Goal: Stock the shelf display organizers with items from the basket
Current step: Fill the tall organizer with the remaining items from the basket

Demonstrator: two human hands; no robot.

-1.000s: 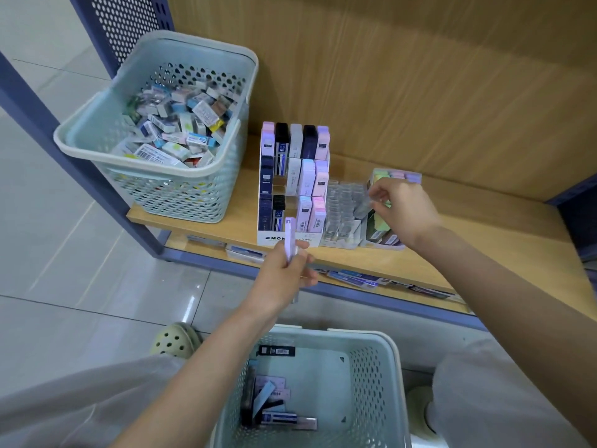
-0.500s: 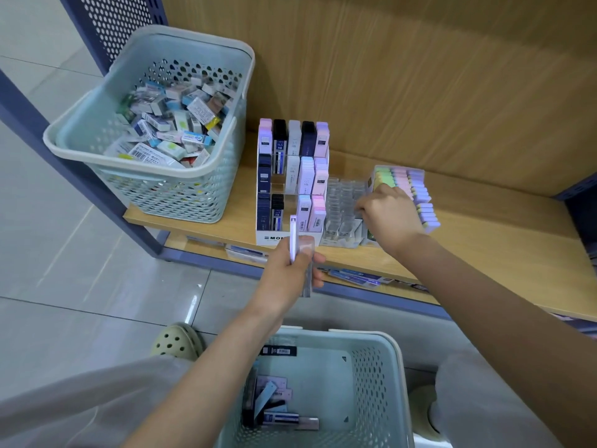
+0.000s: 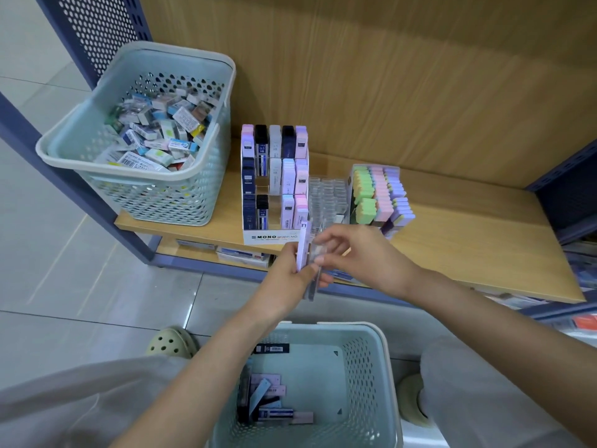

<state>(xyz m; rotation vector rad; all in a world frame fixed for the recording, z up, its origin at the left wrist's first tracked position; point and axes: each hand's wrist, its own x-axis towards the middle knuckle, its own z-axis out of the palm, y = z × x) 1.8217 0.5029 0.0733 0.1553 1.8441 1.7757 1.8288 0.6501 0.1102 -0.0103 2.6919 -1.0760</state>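
Observation:
My left hand [image 3: 289, 279] holds a few slim lead cases [image 3: 307, 253] upright, a lilac one on the left and clear grey ones beside it. My right hand [image 3: 361, 258] pinches the top of a clear case in that bunch. Both hands hover in front of the shelf edge, just below the white MONO display organizer [image 3: 274, 236], whose slots hold lilac, pink, black and navy cases. A clear organizer [image 3: 328, 195] stands next to it, then a rack of pastel erasers [image 3: 379, 195]. The pale green basket [image 3: 371, 344] at my knees holds several more cases.
A second pale green basket [image 3: 142, 169] full of boxed erasers stands on the left end of the wooden shelf [image 3: 468, 240]. A blue upright [image 3: 97, 30] frames the left side. My shoe [image 3: 172, 344] rests on the tiled floor. Stock lies on the lower shelf.
My right hand left the eraser rack and came down to the cases in my left hand. The eraser rack now stands fully uncovered.

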